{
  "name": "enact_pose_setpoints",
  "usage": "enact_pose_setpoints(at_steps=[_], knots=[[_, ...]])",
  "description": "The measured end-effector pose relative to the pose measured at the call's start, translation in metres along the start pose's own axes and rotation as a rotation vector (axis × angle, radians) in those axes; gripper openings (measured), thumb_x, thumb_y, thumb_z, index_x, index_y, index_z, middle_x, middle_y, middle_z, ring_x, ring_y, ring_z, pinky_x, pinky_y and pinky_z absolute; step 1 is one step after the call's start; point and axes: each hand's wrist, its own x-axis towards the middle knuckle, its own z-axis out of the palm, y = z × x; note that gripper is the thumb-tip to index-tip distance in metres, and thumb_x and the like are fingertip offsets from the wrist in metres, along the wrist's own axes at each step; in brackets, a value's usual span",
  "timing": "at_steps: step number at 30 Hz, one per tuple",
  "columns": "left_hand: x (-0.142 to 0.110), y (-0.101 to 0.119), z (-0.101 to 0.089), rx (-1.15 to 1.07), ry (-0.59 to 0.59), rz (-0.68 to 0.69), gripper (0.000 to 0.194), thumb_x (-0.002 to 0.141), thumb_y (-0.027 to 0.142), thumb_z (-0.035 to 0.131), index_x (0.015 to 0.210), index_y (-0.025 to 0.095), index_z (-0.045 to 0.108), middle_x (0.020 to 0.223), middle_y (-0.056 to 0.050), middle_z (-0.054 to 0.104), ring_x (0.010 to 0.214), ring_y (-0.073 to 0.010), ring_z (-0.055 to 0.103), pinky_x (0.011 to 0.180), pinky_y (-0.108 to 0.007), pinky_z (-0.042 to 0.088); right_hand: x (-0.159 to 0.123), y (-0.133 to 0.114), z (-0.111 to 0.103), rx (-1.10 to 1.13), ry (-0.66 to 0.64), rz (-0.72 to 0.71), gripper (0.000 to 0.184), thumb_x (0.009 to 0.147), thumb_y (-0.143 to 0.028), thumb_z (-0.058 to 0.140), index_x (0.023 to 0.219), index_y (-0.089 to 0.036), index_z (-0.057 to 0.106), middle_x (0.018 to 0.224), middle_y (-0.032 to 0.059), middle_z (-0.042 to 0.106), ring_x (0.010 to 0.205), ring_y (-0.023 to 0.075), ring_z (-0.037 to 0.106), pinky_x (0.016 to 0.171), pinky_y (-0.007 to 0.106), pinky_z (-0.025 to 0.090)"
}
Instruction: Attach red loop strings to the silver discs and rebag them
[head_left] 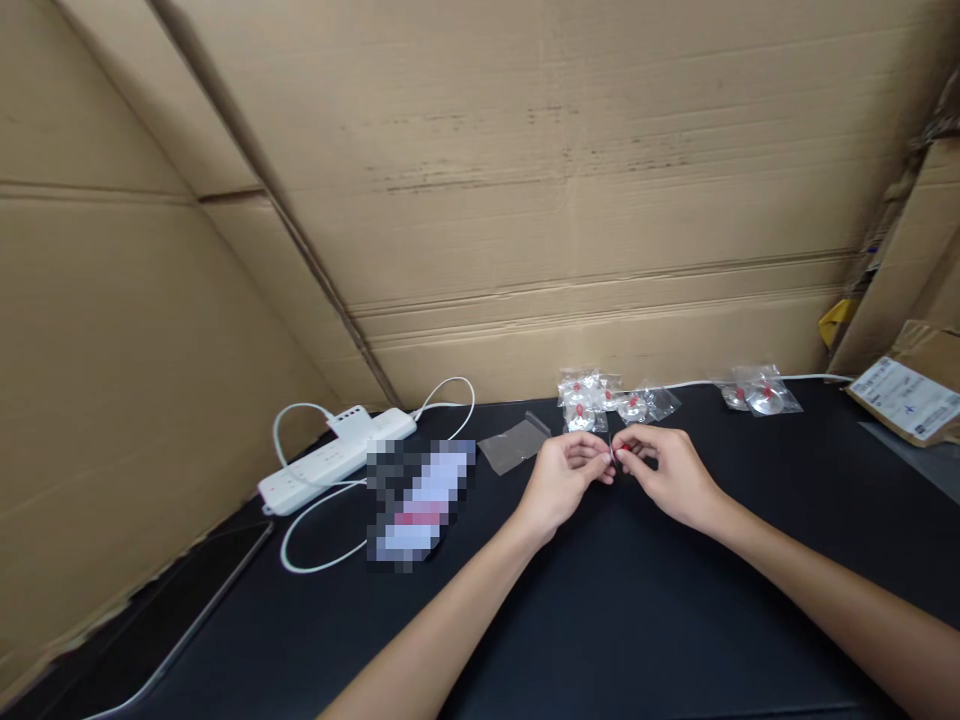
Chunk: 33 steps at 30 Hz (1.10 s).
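My left hand (pixel 568 475) is closed in a pinch on a thin, pale metal disc (pixel 611 447), seen almost edge-on. On the disc's right side, my right hand (pixel 667 470) pinches its small red knob (pixel 625 450); the fingers hide most of the piece. Just beyond my hands lie several clear bags (pixel 581 410) holding shiny round metal pieces with red knobs. One more such bagged piece (pixel 634 405) is right behind my right hand. To the left of my left hand, a flat clear zip bag (pixel 514 446) rests on the black table (pixel 600 620).
A white power strip (pixel 337 460) with looping white cables stands at left, beside a blurred-out object (pixel 424 505). Farther right are bagged metal pieces (pixel 765 397) and a labelled package (pixel 907 398). Cardboard walls (pixel 525 180) close off the back and left. A dark panel (pixel 172 610) lies front left.
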Motion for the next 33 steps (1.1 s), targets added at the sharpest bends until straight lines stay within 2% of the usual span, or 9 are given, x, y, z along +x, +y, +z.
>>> enact_pose_setpoints(at_steps=[7,13,21,26,28,31,33], knots=[[-0.001,0.003,0.001,-0.029,-0.007,-0.013,0.02,0.074,0.026,0.076,0.082,0.011,0.066,0.072,-0.005,0.066,0.066,-0.0153,0.065,0.068,-0.031,0.056,0.001,0.001,0.003,0.188,0.007,0.098,0.011,0.084,-0.024,0.058,0.083,-0.017,0.067,0.075,0.0032,0.068,0.067,0.0167,0.066,0.067,0.03,0.054],[-0.001,0.0,0.002,-0.02,0.006,-0.003,0.019,0.073,0.026,0.076,0.08,0.012,0.065,0.071,-0.003,0.065,0.066,-0.015,0.064,0.068,-0.031,0.054,0.001,0.007,0.005,0.146,0.049,0.094,0.013,0.083,-0.026,0.061,0.085,-0.017,0.071,0.082,0.0052,0.07,0.071,0.0177,0.066,0.071,0.033,0.055],[0.001,0.005,-0.002,-0.048,0.014,-0.001,0.012,0.073,0.02,0.073,0.078,0.013,0.064,0.07,-0.002,0.063,0.063,-0.0132,0.061,0.065,-0.028,0.051,0.004,0.007,0.002,0.276,0.021,0.097,0.015,0.081,-0.03,0.067,0.089,-0.018,0.07,0.087,0.0058,0.069,0.078,0.0177,0.065,0.077,0.035,0.055],[0.0,0.011,-0.004,-0.073,0.015,-0.011,0.009,0.071,0.013,0.07,0.078,0.013,0.065,0.07,0.0,0.063,0.061,-0.0107,0.059,0.065,-0.025,0.049,0.006,0.004,0.002,0.425,0.012,0.153,0.04,0.071,-0.029,0.078,0.107,-0.022,0.064,0.109,0.0075,0.066,0.091,0.0182,0.065,0.077,0.033,0.056],[0.0,0.013,-0.004,-0.062,0.002,-0.008,0.009,0.071,0.014,0.07,0.078,0.014,0.065,0.07,-0.001,0.063,0.061,-0.0108,0.059,0.065,-0.025,0.048,0.005,0.004,0.003,0.488,-0.032,0.183,0.041,0.07,-0.029,0.079,0.108,-0.022,0.063,0.101,0.006,0.068,0.085,0.0178,0.067,0.076,0.034,0.057],[0.0,0.014,-0.003,-0.07,-0.01,-0.01,0.01,0.071,0.015,0.071,0.078,0.013,0.065,0.069,-0.002,0.064,0.061,-0.0115,0.06,0.064,-0.026,0.048,0.005,0.003,0.004,0.532,-0.06,0.223,0.034,0.072,-0.031,0.077,0.101,-0.02,0.064,0.082,0.0024,0.068,0.071,0.0165,0.067,0.069,0.035,0.058],[0.0,0.015,-0.004,-0.083,-0.012,-0.018,0.01,0.071,0.016,0.071,0.078,0.013,0.064,0.069,-0.002,0.064,0.061,-0.0123,0.06,0.065,-0.027,0.048,0.005,0.0,0.003,0.568,-0.045,0.249,0.031,0.072,-0.031,0.078,0.097,-0.02,0.063,0.083,0.0019,0.067,0.07,0.0162,0.066,0.068,0.034,0.057]])
